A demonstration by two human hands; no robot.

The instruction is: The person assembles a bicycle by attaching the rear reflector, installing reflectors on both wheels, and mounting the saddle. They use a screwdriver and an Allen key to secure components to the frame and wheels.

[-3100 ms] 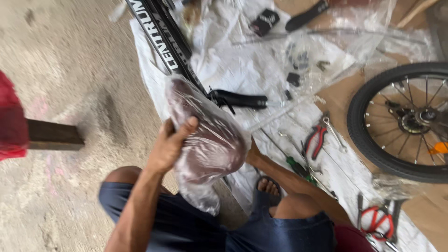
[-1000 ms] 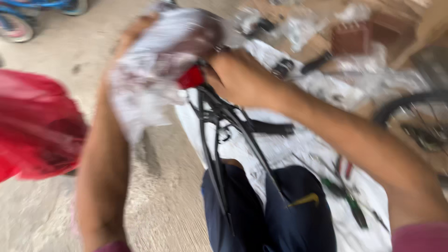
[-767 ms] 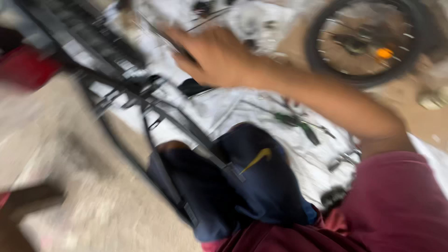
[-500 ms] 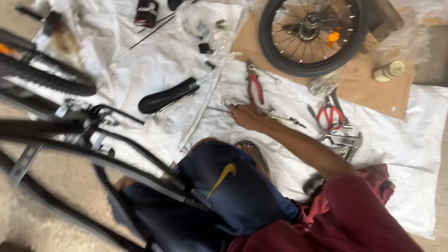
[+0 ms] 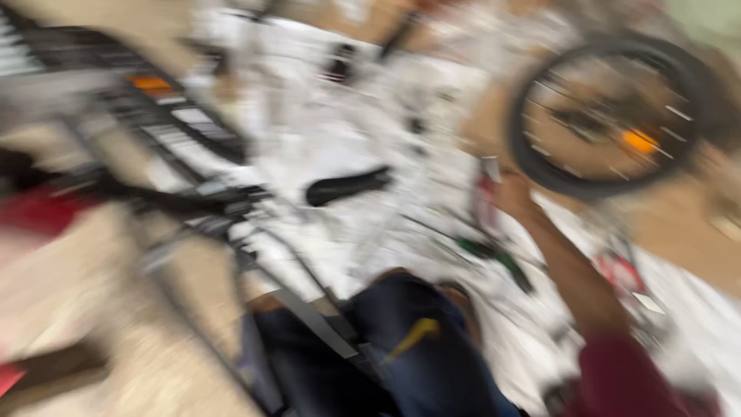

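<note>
Step in hand: judging by the arm, a reach for a tool; the right hand (image 5: 513,194) is stretched out to centre right of the frame, at the red-handled pliers (image 5: 485,202) lying on the white sheet (image 5: 347,147).
Right hand's grip: the frame is smeared by motion, so I cannot tell whether the fingers have closed on the pliers or only touch them.
Left hand: not in the frame.
Where the pliers lie: centre right, just below the rim of the bicycle wheel (image 5: 614,112), which lies flat on brown cardboard (image 5: 695,224) in the upper right.
Near the hand: a green-handled tool (image 5: 494,259) a little lower down the sheet, and a black saddle-shaped part (image 5: 347,187) to the left at mid-frame.
Lower right: another red-handled tool (image 5: 617,270) beside the forearm, too blurred to name.
Left half of frame: the dark bicycle frame (image 5: 177,139) with a tyre and an orange reflector, slanting from the upper left down toward the person's knee.
Bottom centre: the person's leg in dark blue shorts (image 5: 417,355), a maroon sleeve at the lower right corner.
Next move calls for: a firm pinch on both pliers handles and a lift clear of the small loose parts around them, without catching the wheel's spokes.
</note>
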